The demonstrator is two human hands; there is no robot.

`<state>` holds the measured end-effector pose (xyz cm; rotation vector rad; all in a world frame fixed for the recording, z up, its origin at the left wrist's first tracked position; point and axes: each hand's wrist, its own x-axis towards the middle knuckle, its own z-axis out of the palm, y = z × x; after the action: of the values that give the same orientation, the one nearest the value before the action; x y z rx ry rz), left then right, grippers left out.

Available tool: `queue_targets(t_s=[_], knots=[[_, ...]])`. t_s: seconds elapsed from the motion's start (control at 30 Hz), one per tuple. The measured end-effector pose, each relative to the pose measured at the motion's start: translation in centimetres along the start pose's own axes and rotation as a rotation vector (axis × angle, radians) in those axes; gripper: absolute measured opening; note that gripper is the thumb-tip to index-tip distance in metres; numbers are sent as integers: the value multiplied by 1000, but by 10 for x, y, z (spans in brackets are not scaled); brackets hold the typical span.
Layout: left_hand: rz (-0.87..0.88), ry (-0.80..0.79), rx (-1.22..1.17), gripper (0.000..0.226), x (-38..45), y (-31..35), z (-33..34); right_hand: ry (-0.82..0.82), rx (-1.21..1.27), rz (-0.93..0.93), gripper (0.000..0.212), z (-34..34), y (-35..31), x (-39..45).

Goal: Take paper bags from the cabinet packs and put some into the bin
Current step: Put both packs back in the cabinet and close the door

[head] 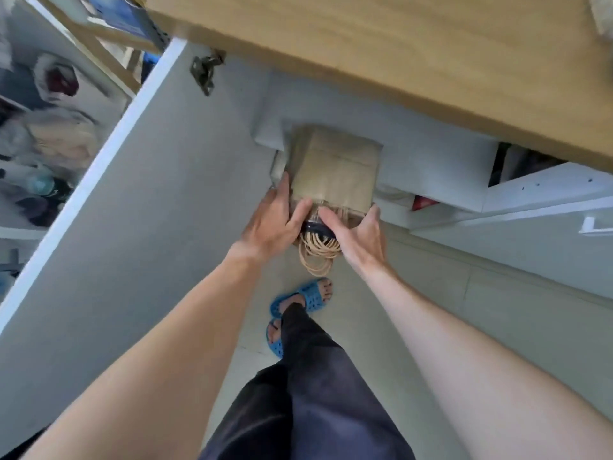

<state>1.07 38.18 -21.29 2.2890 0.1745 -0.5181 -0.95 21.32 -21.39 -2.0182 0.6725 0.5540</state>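
A pack of brown paper bags [335,169] sticks out of the open cabinet below the wooden countertop [381,54]. Its tan rope handles [316,252] hang down toward me, bundled by a dark band. My left hand [275,224] grips the pack's left side, thumb on top near the opening. My right hand [360,235] holds the pack's right lower corner, fingers curled around the handle end. No bin is in view.
The white cabinet door [139,207] stands open at my left, hinge [204,69] near its top. A partly open white drawer [530,190] juts out at the right. My legs and blue sandals [298,300] stand on the pale tiled floor. Cluttered shelves lie far left.
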Motion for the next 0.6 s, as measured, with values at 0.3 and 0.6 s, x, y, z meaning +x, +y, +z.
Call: queue_targets(t_s=[0.3,0.6], knots=[[-177,-195,332,111,127,4,16,-58,-163,-124,154,3,-28,135],[-133,-36,464,110,205,12,15,86,-243,-99,154,19,-61,196]])
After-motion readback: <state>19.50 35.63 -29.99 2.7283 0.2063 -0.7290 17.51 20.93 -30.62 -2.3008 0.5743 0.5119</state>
